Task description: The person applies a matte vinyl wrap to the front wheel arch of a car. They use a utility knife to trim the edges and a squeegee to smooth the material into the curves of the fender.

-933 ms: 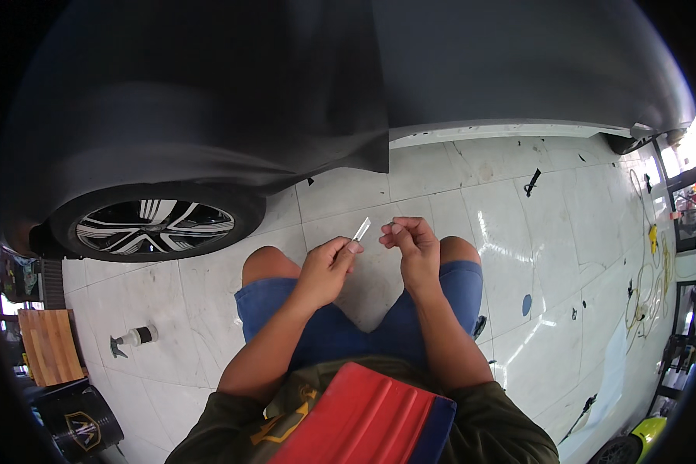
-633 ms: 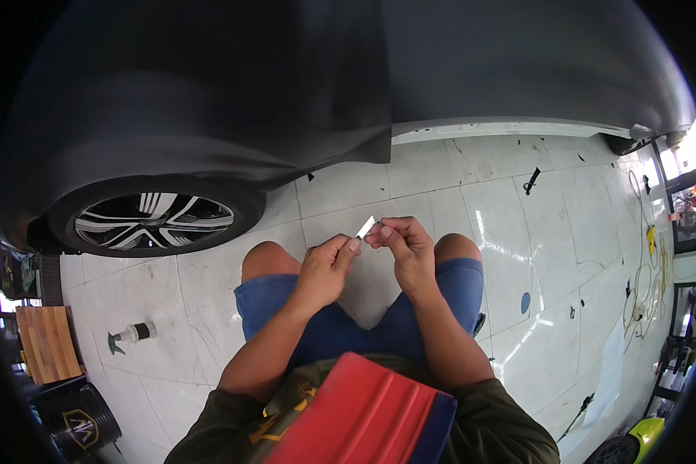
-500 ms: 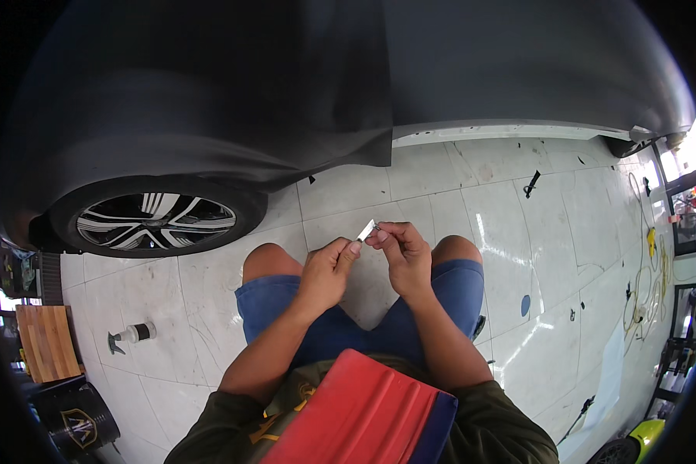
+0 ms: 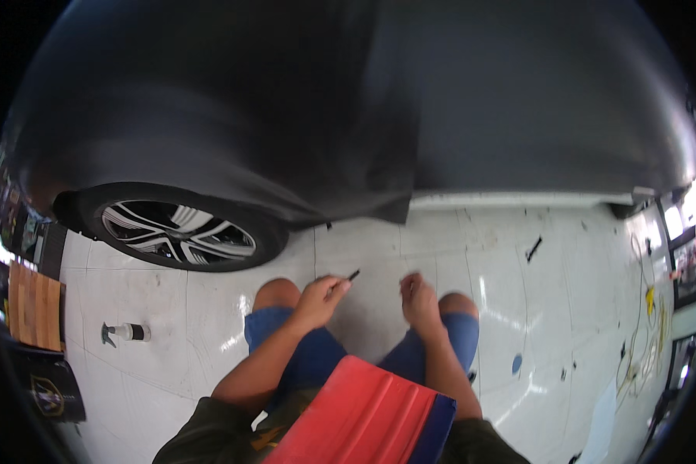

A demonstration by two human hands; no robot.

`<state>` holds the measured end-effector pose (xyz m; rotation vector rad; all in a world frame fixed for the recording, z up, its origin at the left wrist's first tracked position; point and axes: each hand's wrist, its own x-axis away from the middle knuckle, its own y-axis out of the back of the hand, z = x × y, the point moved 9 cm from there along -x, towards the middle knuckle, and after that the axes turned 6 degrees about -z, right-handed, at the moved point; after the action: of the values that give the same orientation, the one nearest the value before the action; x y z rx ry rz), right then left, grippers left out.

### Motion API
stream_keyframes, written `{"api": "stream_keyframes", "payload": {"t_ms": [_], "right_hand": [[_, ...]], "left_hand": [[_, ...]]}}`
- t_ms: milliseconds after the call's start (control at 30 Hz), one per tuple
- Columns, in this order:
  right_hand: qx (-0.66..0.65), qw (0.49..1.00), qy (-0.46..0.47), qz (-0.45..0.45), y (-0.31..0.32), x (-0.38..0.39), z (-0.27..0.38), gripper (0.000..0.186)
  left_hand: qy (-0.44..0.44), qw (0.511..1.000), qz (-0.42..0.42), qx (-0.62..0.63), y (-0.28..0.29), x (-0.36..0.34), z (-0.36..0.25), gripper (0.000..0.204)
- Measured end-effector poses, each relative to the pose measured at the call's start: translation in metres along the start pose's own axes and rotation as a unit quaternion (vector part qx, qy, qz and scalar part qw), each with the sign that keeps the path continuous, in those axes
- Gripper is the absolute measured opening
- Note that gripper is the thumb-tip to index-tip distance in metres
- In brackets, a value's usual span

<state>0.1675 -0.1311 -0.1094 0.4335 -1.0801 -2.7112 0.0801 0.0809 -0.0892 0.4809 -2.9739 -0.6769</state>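
Pinched in left hand (image 4: pixel 317 298): a thin, light, stiff knife (image 4: pixel 353 274), gripped low, tip past fingertips; right hand (image 4: pixel 419 298) loosely curled, empty.

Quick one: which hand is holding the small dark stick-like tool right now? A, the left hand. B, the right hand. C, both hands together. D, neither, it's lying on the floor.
A: the left hand pinches the small dark tool, while the right hand is apart from it.

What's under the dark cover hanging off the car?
Under the dark cover a wheel with a silver spoked rim shows, resting on the white tiled floor. The car body behind the cover is hidden, apart from a pale sill strip.
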Motion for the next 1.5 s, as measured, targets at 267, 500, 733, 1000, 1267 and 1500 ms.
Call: {"api": "stream_keyframes", "payload": {"t_ms": [267,500,733,1000,1267,1500], "right_hand": [[-0.206,0.96,0.028,0.187,-0.019,0.015,0.083,0.02],[-0.33,0.917,-0.06,0.218,-0.002,0.001,0.154,0.029],[-0.297,0.951,0.037,0.074,0.032,-0.014,0.217,0.026],[-0.234,0.929,0.272,0.094,0.045,-0.013,0.263,0.034],[-0.198,0.937,0.267,0.109,0.087,-0.029,0.323,0.033],[-0.322,0.943,0.055,0.054,0.202,-0.076,0.392,0.028]], "left_hand": [[0.124,0.914,-0.049,0.382,0.044,0.012,0.006,0.023],[0.047,0.863,-0.099,0.493,0.106,-0.001,-0.08,0.016],[0.051,0.863,-0.132,0.485,0.144,-0.004,-0.097,0.015],[0.025,0.854,-0.121,0.505,0.167,0.0,-0.109,0.016],[0.015,0.805,-0.001,0.593,0.188,0.006,-0.181,0.017],[-0.202,0.978,0.046,-0.039,0.237,-0.027,-0.419,0.018]]}}
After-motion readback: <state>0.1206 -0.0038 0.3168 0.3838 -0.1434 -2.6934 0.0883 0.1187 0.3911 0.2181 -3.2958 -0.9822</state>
